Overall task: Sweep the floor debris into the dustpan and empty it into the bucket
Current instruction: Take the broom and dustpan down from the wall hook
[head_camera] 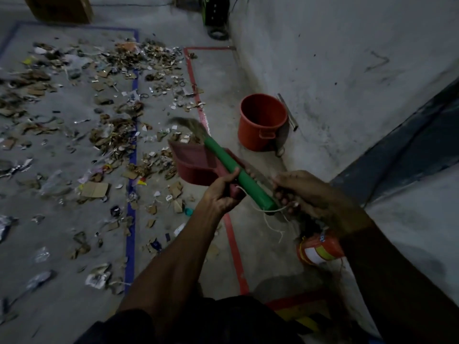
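My left hand [221,192] grips the maroon handle of the red dustpan [196,162], which is lifted off the floor, and its thumb lies over the broom's green handle [233,167]. The broom lies across the dustpan with its brown bristles [186,125] pointing away from me. My right hand [308,192] curls its fingers round the near end of the green handle, where white string hangs loose. An orange-red bucket [263,120] stands upright by the wall, just beyond the dustpan. Debris [111,135] of cardboard scraps, paper and foil covers the floor to the left.
A blue tape line [133,170] and a red tape line [231,234] run along the concrete floor. The grey wall [347,70] rises at the right. A red canister [320,249] lies near my right arm. A cardboard box [59,8] and a black object [216,11] stand at the back.
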Motion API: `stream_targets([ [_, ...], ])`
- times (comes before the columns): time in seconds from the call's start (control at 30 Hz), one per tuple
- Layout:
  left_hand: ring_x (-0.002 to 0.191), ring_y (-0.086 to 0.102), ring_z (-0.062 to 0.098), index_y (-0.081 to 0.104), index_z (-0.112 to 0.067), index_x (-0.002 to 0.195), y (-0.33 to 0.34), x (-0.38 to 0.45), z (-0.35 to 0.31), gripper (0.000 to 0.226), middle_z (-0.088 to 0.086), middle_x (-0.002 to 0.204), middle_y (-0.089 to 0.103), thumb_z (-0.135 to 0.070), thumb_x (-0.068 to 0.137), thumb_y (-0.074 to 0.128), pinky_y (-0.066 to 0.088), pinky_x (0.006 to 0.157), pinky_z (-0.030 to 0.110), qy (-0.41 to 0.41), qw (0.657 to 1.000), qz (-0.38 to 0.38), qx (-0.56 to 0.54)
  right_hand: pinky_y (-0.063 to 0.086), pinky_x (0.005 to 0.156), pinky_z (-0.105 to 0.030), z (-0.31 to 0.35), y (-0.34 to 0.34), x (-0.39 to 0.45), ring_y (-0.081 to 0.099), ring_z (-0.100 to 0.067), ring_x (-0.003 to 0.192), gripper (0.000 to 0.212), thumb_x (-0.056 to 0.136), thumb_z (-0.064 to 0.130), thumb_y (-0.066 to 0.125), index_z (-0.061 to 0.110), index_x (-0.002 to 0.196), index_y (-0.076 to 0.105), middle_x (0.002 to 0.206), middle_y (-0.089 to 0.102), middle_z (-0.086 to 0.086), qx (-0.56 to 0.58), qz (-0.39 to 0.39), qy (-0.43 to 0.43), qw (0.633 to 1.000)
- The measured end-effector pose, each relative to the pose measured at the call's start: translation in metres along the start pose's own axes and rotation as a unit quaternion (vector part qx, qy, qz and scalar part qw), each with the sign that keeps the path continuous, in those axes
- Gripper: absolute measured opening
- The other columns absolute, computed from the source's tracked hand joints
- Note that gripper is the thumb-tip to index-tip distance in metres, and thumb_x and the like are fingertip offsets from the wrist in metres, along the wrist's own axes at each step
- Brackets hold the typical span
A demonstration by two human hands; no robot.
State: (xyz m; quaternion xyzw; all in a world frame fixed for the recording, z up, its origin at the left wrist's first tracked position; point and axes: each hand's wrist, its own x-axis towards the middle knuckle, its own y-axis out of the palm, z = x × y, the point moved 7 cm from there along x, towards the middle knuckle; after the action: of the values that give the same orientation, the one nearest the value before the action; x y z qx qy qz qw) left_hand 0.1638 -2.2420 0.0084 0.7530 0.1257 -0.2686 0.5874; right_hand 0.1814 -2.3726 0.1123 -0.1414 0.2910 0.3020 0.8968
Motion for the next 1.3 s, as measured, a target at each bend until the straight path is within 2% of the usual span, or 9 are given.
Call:
stream_targets([
  [0.07, 0.087, 0.065, 0.027, 0.059, 0.005, 0.106, -0.003, 0.001, -0.004, 0.029, 0.017, 0.092, 0.065, -0.009, 0.079, 0.059, 0.060, 0.073, 0.037, 0.004, 1.000, 0.012, 0.027, 0.038, 0.047, -0.023, -0.019, 0.005, 0.006, 0.051, -0.012, 0.049, 0.036, 0.089, 0.043, 0.063, 0.009, 0.080, 0.063, 0.062, 0.058, -0.004, -0.082, -0.024, 0.034, 0.996],
  [0.2, 0.082, 0.068, 0.025, 0.058, 0.004, 0.104, -0.010, -0.001, -0.007, 0.024, 0.014, 0.088, 0.067, -0.012, 0.086, 0.055, 0.060, 0.075, 0.037, 0.003, 0.996, 0.049, 0.074, 0.050, 0.066, -0.030, -0.036, 0.029, 0.013, 0.065, -0.019, 0.087, 0.054, 0.086, 0.059, 0.059, 0.009, 0.106, 0.065, 0.097, 0.069, -0.008, -0.234, -0.008, 0.058, 0.971],
  [0.4, 0.084, 0.071, 0.023, 0.053, 0.003, 0.117, -0.015, -0.006, -0.011, 0.036, 0.010, 0.098, 0.070, -0.015, 0.086, 0.053, 0.059, 0.074, 0.034, 0.014, 0.988, 0.078, 0.129, 0.041, 0.062, -0.029, -0.047, 0.061, 0.025, 0.055, -0.018, 0.068, 0.034, 0.094, 0.046, 0.056, 0.012, 0.093, 0.060, 0.078, 0.057, -0.005, -0.207, -0.055, -0.011, 0.977],
  [0.53, 0.091, 0.070, 0.023, 0.049, 0.002, 0.125, -0.021, -0.004, -0.018, 0.035, 0.011, 0.112, 0.065, -0.010, 0.092, 0.048, 0.058, 0.077, 0.035, 0.055, 0.987, 0.073, 0.134, 0.039, 0.059, -0.029, -0.056, 0.063, 0.026, 0.052, -0.018, 0.063, 0.032, 0.095, 0.048, 0.051, 0.021, 0.077, 0.052, 0.069, 0.053, -0.001, -0.254, -0.100, -0.058, 0.960],
  [0.7, 0.089, 0.071, 0.024, 0.049, 0.003, 0.124, -0.032, 0.002, -0.040, 0.037, 0.014, 0.113, 0.060, -0.011, 0.090, 0.053, 0.058, 0.074, 0.034, 0.092, 0.986, 0.028, 0.136, 0.044, 0.060, -0.031, -0.075, 0.070, 0.020, 0.057, -0.020, 0.067, 0.029, 0.094, 0.047, 0.051, 0.025, 0.076, 0.049, 0.071, 0.053, 0.001, -0.277, -0.100, -0.071, 0.953],
  [0.8, 0.081, 0.072, 0.020, 0.056, 0.000, 0.110, -0.036, 0.003, -0.047, 0.021, 0.011, 0.095, 0.071, -0.010, 0.101, 0.040, 0.059, 0.068, 0.031, 0.088, 0.984, 0.015, 0.153, 0.036, 0.052, -0.026, -0.079, 0.072, 0.016, 0.049, -0.011, 0.057, 0.031, 0.095, 0.043, 0.052, 0.028, 0.070, 0.043, 0.065, 0.049, 0.005, -0.285, -0.104, -0.084, 0.949],
  [1.0, 0.072, 0.071, 0.017, 0.059, -0.003, 0.102, -0.044, -0.001, -0.040, 0.022, 0.009, 0.078, 0.072, -0.009, 0.101, 0.039, 0.058, 0.063, 0.027, 0.071, 0.983, 0.012, 0.167, 0.037, 0.049, -0.019, -0.092, 0.070, 0.019, 0.051, -0.004, 0.054, 0.021, 0.090, 0.030, 0.063, 0.025, 0.073, 0.053, 0.063, 0.052, 0.007, -0.177, -0.079, -0.048, 0.980],
  [1.1, 0.071, 0.070, 0.017, 0.060, -0.003, 0.101, -0.046, -0.002, -0.034, 0.022, 0.009, 0.078, 0.072, -0.010, 0.101, 0.039, 0.057, 0.062, 0.027, 0.068, 0.982, 0.022, 0.172, 0.039, 0.045, -0.015, -0.091, 0.072, 0.022, 0.053, -0.003, 0.054, 0.010, 0.089, 0.022, 0.065, 0.016, 0.085, 0.058, 0.068, 0.056, 0.004, -0.137, -0.048, -0.013, 0.989],
  [1.3, 0.078, 0.070, 0.017, 0.059, -0.003, 0.108, -0.039, -0.005, -0.025, 0.021, 0.009, 0.090, 0.070, -0.009, 0.100, 0.040, 0.057, 0.064, 0.028, 0.080, 0.975, 0.050, 0.201, 0.039, 0.039, -0.013, -0.082, 0.077, 0.028, 0.054, -0.009, 0.052, 0.020, 0.092, 0.029, 0.065, 0.010, 0.093, 0.058, 0.069, 0.054, -0.003, -0.005, -0.033, 0.041, 0.999],
])
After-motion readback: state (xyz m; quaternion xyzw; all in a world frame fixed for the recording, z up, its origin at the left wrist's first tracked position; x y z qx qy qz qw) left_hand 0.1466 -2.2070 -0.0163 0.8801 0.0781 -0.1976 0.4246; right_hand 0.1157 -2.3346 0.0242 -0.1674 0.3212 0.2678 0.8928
